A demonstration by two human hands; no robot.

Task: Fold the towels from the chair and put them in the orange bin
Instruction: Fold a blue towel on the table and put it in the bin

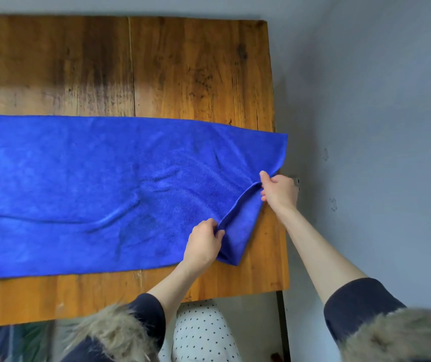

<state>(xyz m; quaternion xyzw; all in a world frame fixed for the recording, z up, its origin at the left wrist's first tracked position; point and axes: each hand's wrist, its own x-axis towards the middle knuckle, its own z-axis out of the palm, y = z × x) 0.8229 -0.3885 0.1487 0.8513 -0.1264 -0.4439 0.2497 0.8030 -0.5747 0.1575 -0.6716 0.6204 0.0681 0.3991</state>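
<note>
Towel: one blue microfibre towel [91, 184], only one in the head view, no others around
Where it is: spread out across the wooden table [183, 74], covering the middle band of it, far side and near strip of the wood left bare
Long axis: runs left to right across the table; left end goes off the edge of the picture, right end reaches the table's right edge and pokes just past it at the far corner
Lie of it: mostly flat, a few long soft creases through the middle, near right corner lifted and turned over into a fold
Hands: two, both bare, both at the right end of the towel
Left hand [204, 244]: fingers and thumb pinched on the towel's edge near the lower part of that fold
Right hand [279, 190]: fingers curled round the same edge further up, close to the table's right side, thumb on top
Between the hands: the edge of the cloth is raised into a ridge running diagonally from one grip to the other
Table count: one, worn planks with dark stains, a seam down the middle
Sleeves: two dark ones pushed up the forearms, fuzzy fur trim [115, 333] at the bottom
Other stuff: white polka dot fabric [198, 333] below the table's near edge, grey floor [379, 100] to the right
</note>
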